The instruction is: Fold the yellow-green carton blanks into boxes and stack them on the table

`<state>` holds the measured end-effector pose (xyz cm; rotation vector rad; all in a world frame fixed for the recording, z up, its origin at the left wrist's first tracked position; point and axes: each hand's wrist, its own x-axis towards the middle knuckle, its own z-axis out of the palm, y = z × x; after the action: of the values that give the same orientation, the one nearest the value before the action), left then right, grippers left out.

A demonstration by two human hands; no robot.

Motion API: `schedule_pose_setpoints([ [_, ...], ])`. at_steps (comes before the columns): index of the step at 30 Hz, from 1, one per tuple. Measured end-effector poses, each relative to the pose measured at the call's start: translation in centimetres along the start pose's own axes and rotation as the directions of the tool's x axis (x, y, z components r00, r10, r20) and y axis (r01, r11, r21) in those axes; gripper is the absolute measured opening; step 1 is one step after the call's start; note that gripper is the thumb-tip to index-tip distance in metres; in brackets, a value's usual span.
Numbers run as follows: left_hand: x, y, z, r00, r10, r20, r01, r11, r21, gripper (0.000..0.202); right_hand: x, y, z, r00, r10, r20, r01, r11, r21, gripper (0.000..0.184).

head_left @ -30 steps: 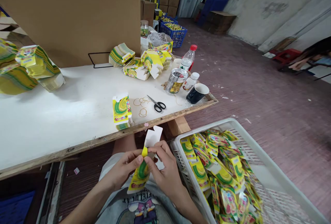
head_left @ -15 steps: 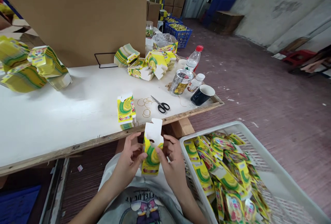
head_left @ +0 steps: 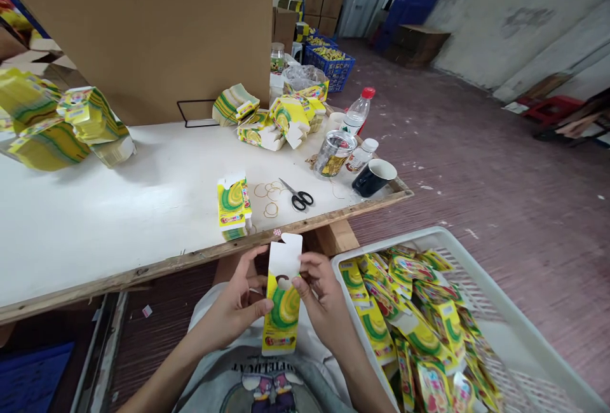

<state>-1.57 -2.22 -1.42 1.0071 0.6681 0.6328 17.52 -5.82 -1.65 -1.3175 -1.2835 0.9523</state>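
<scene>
Over my lap, a yellow and green paper box [head_left: 281, 318] with a white flap at its top is held between both hands. My left hand [head_left: 242, 292] grips the box's left edge, thumb on the printed front. On the other edge, my right hand [head_left: 320, 289] pinches it near the cut-out below the flap; the fingers behind the box are hidden. A small stack of matching flat boxes [head_left: 233, 201] lies on the white table [head_left: 157, 209] just beyond my left hand.
Rubber bands [head_left: 271, 209] and scissors [head_left: 298, 197] lie near the table's edge. A dark mug [head_left: 374, 178], a jar [head_left: 335, 154] and bottles stand at its right corner. To my right is a white crate [head_left: 441, 232] of yellow packets. Bundled boxes [head_left: 98, 124] sit at far left.
The box has come lower and shows more of its printed front, looking longer and flatter. My right thumb has shifted up toward the cut-out. Both hands keep hold of it.
</scene>
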Motion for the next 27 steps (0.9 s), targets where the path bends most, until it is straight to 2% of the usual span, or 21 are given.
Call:
schedule_pose_setpoints([
  [2, 0.2, -0.2, -0.2, 0.999, 0.046, -0.029, -0.043, 0.993, 0.11, 0.058, 0.1, 0.4, 0.0, 0.998, -0.015, -0.061, 0.015, 1.0, 0.005, 0.028],
  [5, 0.6, -0.6, -0.6, 0.972, 0.195, -0.131, -0.136, 0.922, 0.363, 0.032, 0.5, 0.1, -0.7, 0.992, -0.087, -0.086, 0.08, 0.993, -0.09, 0.024],
  [8, 0.9, -1.2, -0.8, 0.95, 0.262, -0.168, -0.156, 0.867, 0.473, 0.026, 0.8, -0.7, -1.5, 0.995, -0.083, -0.056, 0.079, 0.994, -0.072, 0.034],
  [10, 0.9, -1.4, -0.7, 0.956, 0.24, -0.166, -0.139, 0.876, 0.462, 0.031, 0.8, -1.0, -1.7, 0.999, 0.033, 0.024, -0.032, 0.999, -0.017, 0.03],
  [12, 0.9, -1.3, -0.4, 0.957, 0.238, -0.166, -0.136, 0.874, 0.467, 0.035, 0.9, -1.0, -1.5, 0.983, 0.158, 0.097, -0.159, 0.987, -0.003, 0.029],
  [14, 0.8, -1.0, -0.2, 0.962, 0.223, -0.158, -0.131, 0.883, 0.45, 0.037, 0.9, -0.8, -1.1, 0.972, 0.208, 0.105, -0.205, 0.978, -0.039, 0.03],
  [18, 0.7, -0.4, 0.1, 0.99, 0.089, -0.111, -0.062, 0.972, 0.227, 0.051, 0.8, -0.5, -0.3, 0.983, 0.172, 0.06, -0.163, 0.977, -0.138, 0.026],
  [21, 0.8, -0.3, 0.2, 0.989, 0.059, -0.137, -0.044, 0.993, 0.11, 0.054, 0.7, -0.5, 0.0, 0.988, 0.139, 0.064, -0.128, 0.979, -0.159, 0.026],
  [23, 1.0, -0.4, 0.2, 0.981, 0.083, -0.174, -0.063, 0.991, 0.117, 0.048, 0.6, -0.5, -0.2, 0.995, 0.098, 0.037, -0.091, 0.984, -0.153, 0.023],
  [27, 1.3, -0.7, 0.7, 0.949, 0.239, -0.205, -0.181, 0.947, 0.266, 0.028, 0.4, -0.3, -0.7, 0.995, -0.022, -0.101, 0.018, 0.999, -0.045, 0.016],
])
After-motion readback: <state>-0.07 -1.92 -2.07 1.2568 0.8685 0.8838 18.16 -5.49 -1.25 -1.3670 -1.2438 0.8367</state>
